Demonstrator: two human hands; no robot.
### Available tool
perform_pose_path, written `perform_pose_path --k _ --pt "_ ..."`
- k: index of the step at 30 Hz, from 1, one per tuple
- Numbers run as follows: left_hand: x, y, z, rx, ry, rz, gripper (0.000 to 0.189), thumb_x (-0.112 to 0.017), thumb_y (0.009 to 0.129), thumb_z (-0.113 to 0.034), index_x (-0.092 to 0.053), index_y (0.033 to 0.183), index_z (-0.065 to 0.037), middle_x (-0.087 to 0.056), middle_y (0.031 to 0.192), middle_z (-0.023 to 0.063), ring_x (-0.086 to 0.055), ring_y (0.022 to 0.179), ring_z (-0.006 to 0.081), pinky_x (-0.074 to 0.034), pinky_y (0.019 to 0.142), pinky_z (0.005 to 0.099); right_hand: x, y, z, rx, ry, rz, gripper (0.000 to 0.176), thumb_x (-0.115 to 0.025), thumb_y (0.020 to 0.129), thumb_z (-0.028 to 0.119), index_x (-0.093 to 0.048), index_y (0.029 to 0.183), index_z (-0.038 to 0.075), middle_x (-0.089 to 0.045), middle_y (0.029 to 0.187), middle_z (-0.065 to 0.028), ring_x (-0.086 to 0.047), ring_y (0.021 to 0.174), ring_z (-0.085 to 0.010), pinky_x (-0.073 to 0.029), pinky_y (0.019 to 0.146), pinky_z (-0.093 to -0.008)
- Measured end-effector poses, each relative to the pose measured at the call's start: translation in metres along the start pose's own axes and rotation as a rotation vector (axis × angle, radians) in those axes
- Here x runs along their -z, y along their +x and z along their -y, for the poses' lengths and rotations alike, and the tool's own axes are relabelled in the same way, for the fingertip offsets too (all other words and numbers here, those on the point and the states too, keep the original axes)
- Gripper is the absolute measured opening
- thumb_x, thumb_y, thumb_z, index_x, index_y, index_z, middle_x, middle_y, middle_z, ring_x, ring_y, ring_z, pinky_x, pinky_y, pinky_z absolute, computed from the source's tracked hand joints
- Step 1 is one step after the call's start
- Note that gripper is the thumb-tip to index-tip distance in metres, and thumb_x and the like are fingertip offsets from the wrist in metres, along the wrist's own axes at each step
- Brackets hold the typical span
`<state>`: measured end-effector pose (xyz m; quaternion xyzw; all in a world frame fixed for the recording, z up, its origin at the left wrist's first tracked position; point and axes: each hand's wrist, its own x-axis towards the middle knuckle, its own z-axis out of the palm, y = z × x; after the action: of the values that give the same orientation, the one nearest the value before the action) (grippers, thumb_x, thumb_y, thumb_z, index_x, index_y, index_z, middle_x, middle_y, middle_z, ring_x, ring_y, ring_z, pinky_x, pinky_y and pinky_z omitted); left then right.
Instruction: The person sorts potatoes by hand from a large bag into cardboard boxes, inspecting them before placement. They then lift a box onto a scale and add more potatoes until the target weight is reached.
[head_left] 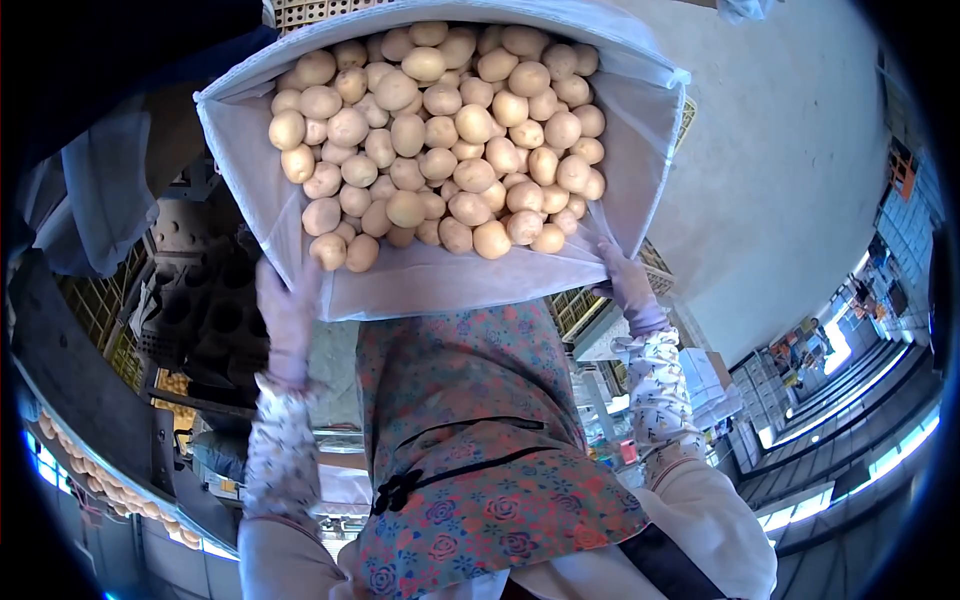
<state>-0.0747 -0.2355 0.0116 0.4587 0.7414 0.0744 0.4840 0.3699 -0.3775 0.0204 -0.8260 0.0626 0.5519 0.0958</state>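
Observation:
A white mesh-like liner (420, 290) spreads open in front of me, its near edge slack toward my body. Inside it lies a heap of round, tan produce that looks like potatoes (440, 140). My left hand (288, 312), in a thin pale glove, grips the liner at its near left corner. At the near right corner my right hand (628, 282), gloved too, has its fingers closed on the liner's edge. Parts of the fingers of both hands are hidden by the cloth.
A yellowish slatted crate (655, 265) shows partly under the liner. Dark trays with round hollows (205, 305) stand at left, near a line of similar round produce (110, 485). Pale floor (790, 190) stretches right, toward stacked boxes (710, 385). A flowered apron (480, 430) covers my front.

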Motion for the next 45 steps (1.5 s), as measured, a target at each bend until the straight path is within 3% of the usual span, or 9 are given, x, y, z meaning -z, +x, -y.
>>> perform_pose_path --k 5,11,21,25,26,27,31,41,45 --pt "-0.012 -0.023 0.005 0.813 -0.431 0.356 0.047 -0.068 0.093 -0.038 -0.063 0.114 0.004 -0.07 0.096 0.013 -0.069 0.075 0.0206 -0.056 0.071 0.0305 0.007 0.008 -0.01 -0.028 0.034 0.116 0.04 -0.063 0.094 0.033 -0.068 0.123 0.006 -0.067 0.087 -0.0022 -0.062 0.055 -0.0122 -0.051 0.046 -0.0233" --pt "-0.011 -0.035 0.012 0.678 -0.585 0.387 0.025 -0.057 0.1 -0.028 -0.064 0.104 -0.004 -0.064 0.079 0.006 -0.06 0.057 0.0155 -0.047 0.047 0.027 -0.018 -0.006 -0.037 0.138 0.122 -0.043 0.04 -0.067 0.093 0.039 -0.067 0.089 0.0 -0.06 0.064 -0.001 -0.055 0.046 -0.0093 -0.041 0.038 -0.0223" --pt "0.04 0.014 -0.017 0.667 -0.159 0.433 0.029 -0.064 0.094 -0.03 -0.064 0.089 -0.001 -0.056 0.057 0.005 -0.05 0.038 0.0155 -0.04 0.036 0.0278 -0.056 -0.079 -0.06 -0.237 0.335 0.122 0.03 -0.067 0.093 0.031 -0.066 0.102 0.003 -0.059 0.059 -0.0029 -0.051 0.04 -0.0115 -0.037 0.036 -0.0238" --pt "0.06 0.03 -0.119 0.461 -0.29 0.543 0.034 -0.053 0.101 -0.031 -0.063 0.097 0.002 -0.06 0.065 0.0087 -0.051 0.042 0.0119 -0.038 0.036 0.0228 0.006 -0.093 -0.001 -0.079 0.333 0.049 0.03 -0.066 0.093 0.028 -0.068 0.106 0.002 -0.059 0.06 -0.0022 -0.049 0.041 -0.0083 -0.037 0.036 -0.0219" --pt "0.061 0.033 -0.105 0.408 -0.392 0.532 0.039 -0.051 0.102 -0.034 -0.061 0.1 0.004 -0.062 0.066 0.0096 -0.051 0.042 0.0105 -0.037 0.036 0.0224 0.009 -0.096 0.001 0.383 0.177 0.021 0.028 -0.066 0.092 0.031 -0.069 0.096 0.003 -0.058 0.058 -0.0021 -0.048 0.04 -0.0079 -0.036 0.036 -0.0214" --pt "0.046 0.019 -0.127 0.383 -0.39 0.465 0.041 -0.053 0.102 -0.035 -0.06 0.103 0.005 -0.062 0.065 0.0103 -0.052 0.042 0.0113 -0.039 0.036 0.0228 0.007 -0.093 -0.002 0.233 0.259 -0.02 0.028 -0.066 0.092 0.031 -0.069 0.094 0.004 -0.058 0.058 -0.0022 -0.049 0.04 -0.0083 -0.036 0.036 -0.0218" --pt "0.016 -0.015 -0.025 0.683 -0.403 0.391 0.031 -0.056 0.1 -0.029 -0.061 0.087 -0.002 -0.05 0.05 0.0019 -0.049 0.037 0.0174 -0.048 0.041 0.0302 0.0 -0.054 -0.047 -0.177 0.362 -0.031 0.026 -0.066 0.09 0.028 -0.069 0.094 0.003 -0.058 0.059 -0.003 -0.051 0.041 -0.0115 -0.037 0.035 -0.0253" --pt "0.004 -0.024 0.044 0.648 -0.403 0.4 0.03 -0.063 0.097 -0.028 -0.064 0.09 0.001 -0.056 0.057 0.0065 -0.053 0.041 0.0195 -0.044 0.039 0.0336 -0.015 -0.032 -0.075 -0.163 0.283 0.007 0.024 -0.064 0.092 0.027 -0.07 0.098 0.004 -0.056 0.057 -0.0014 -0.05 0.042 -0.0122 -0.036 0.039 -0.0249" --pt "0.007 -0.031 0.048 0.65 -0.423 0.35 0.031 -0.062 0.097 -0.03 -0.063 0.093 0.001 -0.054 0.056 0.0051 -0.051 0.041 0.0173 -0.047 0.04 0.0321 -0.018 -0.045 -0.055 -0.018 0.287 -0.035 0.031 -0.068 0.088 0.033 -0.063 0.075 0.006 -0.057 0.054 -0.0025 -0.048 0.038 -0.0109 -0.035 0.035 -0.0258"
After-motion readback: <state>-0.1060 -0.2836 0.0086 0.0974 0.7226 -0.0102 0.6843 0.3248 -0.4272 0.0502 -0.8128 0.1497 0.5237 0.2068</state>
